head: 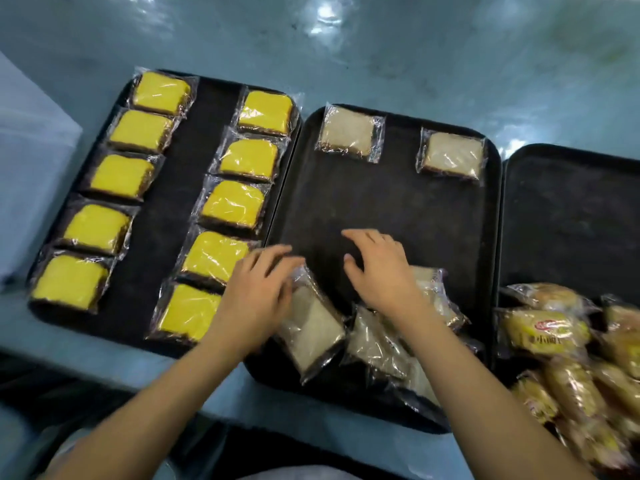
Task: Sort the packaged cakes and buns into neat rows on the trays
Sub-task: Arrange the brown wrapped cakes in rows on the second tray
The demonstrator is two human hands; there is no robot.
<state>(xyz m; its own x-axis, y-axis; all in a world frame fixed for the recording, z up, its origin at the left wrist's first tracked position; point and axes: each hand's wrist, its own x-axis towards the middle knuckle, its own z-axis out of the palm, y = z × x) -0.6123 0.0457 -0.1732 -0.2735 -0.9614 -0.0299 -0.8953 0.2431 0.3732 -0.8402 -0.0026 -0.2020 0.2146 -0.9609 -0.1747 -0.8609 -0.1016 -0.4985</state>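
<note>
Left grip [258, 289] touches pale cake [313, 332]; right grip [379, 268] hovers beside.

Both bare forearms are extended forward from the near edge. The left hand [258, 292] is held palm down, fingers loosely spread; the right hand [379, 271] likewise, fingers slightly curled.

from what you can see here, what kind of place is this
Probably a bakery packing or shop stocking area, though I can't be sure. Black trays sit side by side on a pale blue counter, with wrapped yellow cakes in neat rows and a heap of packaged buns waiting.
</note>
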